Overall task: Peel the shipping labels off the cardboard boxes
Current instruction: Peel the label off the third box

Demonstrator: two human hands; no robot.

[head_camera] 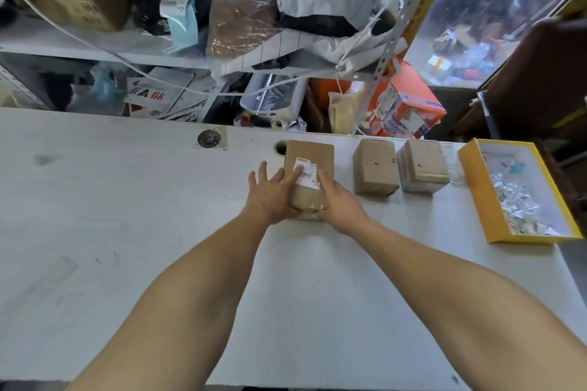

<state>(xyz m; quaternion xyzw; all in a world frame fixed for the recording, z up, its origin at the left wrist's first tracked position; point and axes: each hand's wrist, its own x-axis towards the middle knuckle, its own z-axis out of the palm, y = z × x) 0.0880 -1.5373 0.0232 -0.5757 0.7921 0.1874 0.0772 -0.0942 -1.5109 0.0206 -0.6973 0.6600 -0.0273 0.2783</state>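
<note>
A small brown cardboard box [313,155] lies on the white table [127,216], with a torn white shipping label [307,174] on its top. My left hand [270,194] lies against the box's left side, its fingers straight and spread, one fingertip on the label. My right hand [340,203] holds the box's right near corner, a finger reaching up to the label's right edge. Two more brown boxes [375,167] [424,165] stand to the right with no label showing on top.
A yellow tray [476,190] holding torn paper scraps sits at the table's right end. A round metal disc [208,138] and a cable hole [281,147] are near the far edge. Cluttered shelves with bags and boxes stand behind the table.
</note>
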